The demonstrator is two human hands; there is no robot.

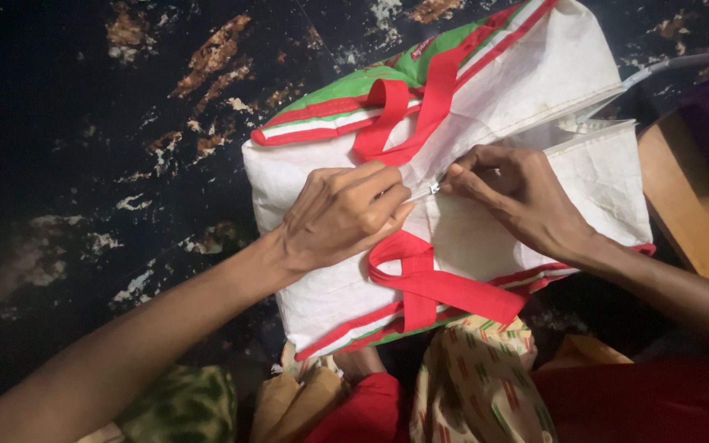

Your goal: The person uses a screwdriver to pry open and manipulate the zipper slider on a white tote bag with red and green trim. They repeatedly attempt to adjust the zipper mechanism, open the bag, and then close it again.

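A large white woven-plastic bag [486, 238] with red and green trim bands is lying flat on a dark, worn floor [84, 123] with pale chipped patches. The bag is sitting near the centre of the view, its open mouth pointing towards the far right.

The left hand [342, 213] is resting on the bag's white face, fingers curled in a loose clench, and is pinching the near end of a thin silver metal tool [422, 194]. Whether the tool is a needle or a small blade cannot be told. The right hand [519, 193] is pressing on the bag just right of the tool, with its fingertips [451, 182] closing on the tool's far end where it meets the fabric.

Two red fabric strap handles are lying on the bag: one handle [408, 115] is looping on the far side beside the green band, the other handle [436, 283] is lying crossed on the near side, just below the left hand.

A patterned cream cloth [478, 377] and a red garment [617, 406] are showing at the near edge. A brown wooden board [691, 197] is lying at the right, just beside the bag.
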